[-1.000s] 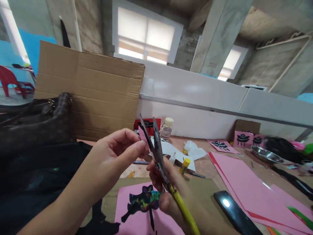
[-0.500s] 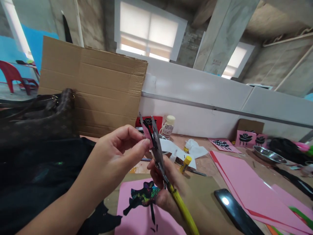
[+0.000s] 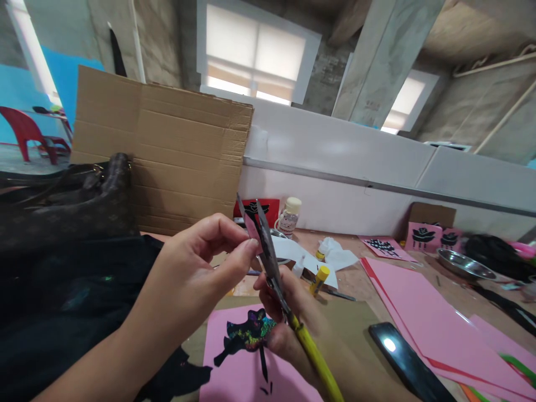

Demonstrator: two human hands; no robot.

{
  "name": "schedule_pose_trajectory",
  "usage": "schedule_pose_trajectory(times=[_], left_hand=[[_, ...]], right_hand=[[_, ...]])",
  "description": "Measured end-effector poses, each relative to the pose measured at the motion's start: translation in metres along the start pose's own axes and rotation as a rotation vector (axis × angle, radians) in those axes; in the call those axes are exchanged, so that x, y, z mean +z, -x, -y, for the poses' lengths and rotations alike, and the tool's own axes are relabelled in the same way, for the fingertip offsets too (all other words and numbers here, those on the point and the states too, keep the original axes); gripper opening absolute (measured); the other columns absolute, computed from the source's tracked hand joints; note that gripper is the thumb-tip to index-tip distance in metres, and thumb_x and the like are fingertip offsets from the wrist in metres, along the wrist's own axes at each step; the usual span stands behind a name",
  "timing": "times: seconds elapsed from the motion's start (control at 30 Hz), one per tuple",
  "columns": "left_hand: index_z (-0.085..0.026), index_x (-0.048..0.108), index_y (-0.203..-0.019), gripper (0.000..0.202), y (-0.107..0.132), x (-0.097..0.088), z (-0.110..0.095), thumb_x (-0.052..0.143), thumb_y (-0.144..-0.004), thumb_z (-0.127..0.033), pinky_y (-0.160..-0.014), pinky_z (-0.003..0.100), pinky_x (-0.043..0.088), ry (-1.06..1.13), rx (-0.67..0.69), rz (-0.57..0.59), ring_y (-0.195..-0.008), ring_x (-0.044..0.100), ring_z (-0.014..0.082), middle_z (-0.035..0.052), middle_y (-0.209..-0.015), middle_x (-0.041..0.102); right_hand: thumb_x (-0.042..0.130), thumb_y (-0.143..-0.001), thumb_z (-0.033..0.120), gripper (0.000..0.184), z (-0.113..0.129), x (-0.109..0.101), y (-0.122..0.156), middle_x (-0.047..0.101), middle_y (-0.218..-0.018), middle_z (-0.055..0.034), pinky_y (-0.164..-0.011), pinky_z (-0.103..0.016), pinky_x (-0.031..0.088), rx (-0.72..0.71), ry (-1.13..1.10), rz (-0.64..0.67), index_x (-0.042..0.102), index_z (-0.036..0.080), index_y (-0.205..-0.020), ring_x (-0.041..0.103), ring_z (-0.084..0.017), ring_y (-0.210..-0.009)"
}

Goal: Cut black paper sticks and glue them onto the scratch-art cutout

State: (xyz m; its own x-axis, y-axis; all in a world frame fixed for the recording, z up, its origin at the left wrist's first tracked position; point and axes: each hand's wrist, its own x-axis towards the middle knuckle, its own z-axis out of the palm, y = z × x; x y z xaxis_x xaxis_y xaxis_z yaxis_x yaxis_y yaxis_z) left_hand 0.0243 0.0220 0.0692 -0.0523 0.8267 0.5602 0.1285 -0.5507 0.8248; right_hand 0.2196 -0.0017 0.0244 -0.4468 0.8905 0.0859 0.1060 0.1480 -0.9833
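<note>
My left hand [image 3: 209, 259] pinches a small strip of pink paper [image 3: 252, 228] between thumb and fingertips. Around the handle end of the yellow-handled scissors [image 3: 270, 259], my right hand [image 3: 293, 312] is closed. The blades point up and away, a little apart, with the strip beside or between them; I cannot tell whether they touch it. Below lies a pink sheet [image 3: 234, 371] bearing a black cut-out shape [image 3: 247, 332] with shiny coloured glitter. Small black slivers rest near its stem. My right thumb covers part of the cut-out. A ragged black paper scrap [image 3: 180, 377] lies left of the sheet.
A phone [image 3: 408, 363] and stacked pink sheets [image 3: 435, 318] lie at right. Behind my hands are a yellow glue stick [image 3: 319, 280], crumpled tissue [image 3: 339, 257] and a lidded bottle [image 3: 290, 216]. Cardboard [image 3: 188, 151] and a brown handbag [image 3: 96, 195] stand left. A metal dish [image 3: 467, 265] is far right.
The scissor blades have come slightly closer together around the pink strip. The whole view has shifted a little; both hands keep nearly the same place.
</note>
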Motion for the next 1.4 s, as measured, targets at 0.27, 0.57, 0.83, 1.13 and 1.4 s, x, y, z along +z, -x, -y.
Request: schedule_pose_trajectory(times=[0.27,0.57,0.83,1.13,1.4], left_hand=[[-0.028,0.072,-0.073,0.014,0.002,-0.001,-0.002,0.077,-0.085,-0.031,-0.067,0.021,0.062,-0.033,-0.040,0.018,-0.067,0.073,0.0161,-0.0038,-0.073,0.077],[-0.029,0.071,-0.075,0.013,0.005,-0.002,-0.001,0.078,-0.085,-0.031,-0.067,0.020,0.061,-0.014,-0.041,0.021,-0.069,0.073,0.0155,-0.0048,-0.074,0.077],[-0.028,0.071,-0.074,0.014,0.002,-0.001,-0.001,0.078,-0.086,-0.030,-0.066,0.022,0.062,-0.028,-0.024,0.021,-0.068,0.073,0.0163,-0.0041,-0.073,0.076],[-0.029,0.071,-0.074,0.014,0.001,-0.001,-0.003,0.077,-0.086,-0.031,-0.067,0.022,0.062,-0.015,-0.045,0.028,-0.069,0.073,0.0168,-0.0039,-0.074,0.077],[-0.028,0.072,-0.072,0.013,0.000,0.000,-0.003,0.078,-0.083,-0.028,-0.064,0.020,0.062,0.055,-0.054,0.025,-0.065,0.074,0.0151,-0.0047,-0.070,0.076]], right_hand=[[0.092,-0.081,0.060,0.057,0.027,-0.001,0.002,0.053,-0.083,0.0038,-0.059,-0.027,0.046,0.046,0.082,0.018,0.062,0.026,-0.115,0.049,-0.014,-0.068],[0.086,-0.085,0.068,0.056,0.022,-0.001,0.002,0.048,-0.078,0.0058,-0.052,-0.024,0.042,0.028,0.042,0.035,0.058,0.026,-0.110,0.045,-0.012,-0.062],[0.078,-0.088,0.080,0.066,-0.005,-0.003,0.000,0.051,-0.087,0.0014,-0.061,-0.027,0.045,-0.044,0.019,0.030,0.058,0.026,-0.119,0.051,-0.016,-0.074],[0.076,-0.091,0.075,0.056,0.013,-0.002,0.004,0.047,-0.080,0.0038,-0.054,-0.026,0.040,-0.057,0.164,-0.002,0.056,0.026,-0.108,0.042,-0.014,-0.066],[0.072,-0.092,0.079,0.058,0.025,-0.004,0.007,0.052,-0.086,0.0003,-0.064,-0.029,0.049,-0.111,0.279,-0.066,0.060,0.025,-0.107,0.050,-0.017,-0.076]])
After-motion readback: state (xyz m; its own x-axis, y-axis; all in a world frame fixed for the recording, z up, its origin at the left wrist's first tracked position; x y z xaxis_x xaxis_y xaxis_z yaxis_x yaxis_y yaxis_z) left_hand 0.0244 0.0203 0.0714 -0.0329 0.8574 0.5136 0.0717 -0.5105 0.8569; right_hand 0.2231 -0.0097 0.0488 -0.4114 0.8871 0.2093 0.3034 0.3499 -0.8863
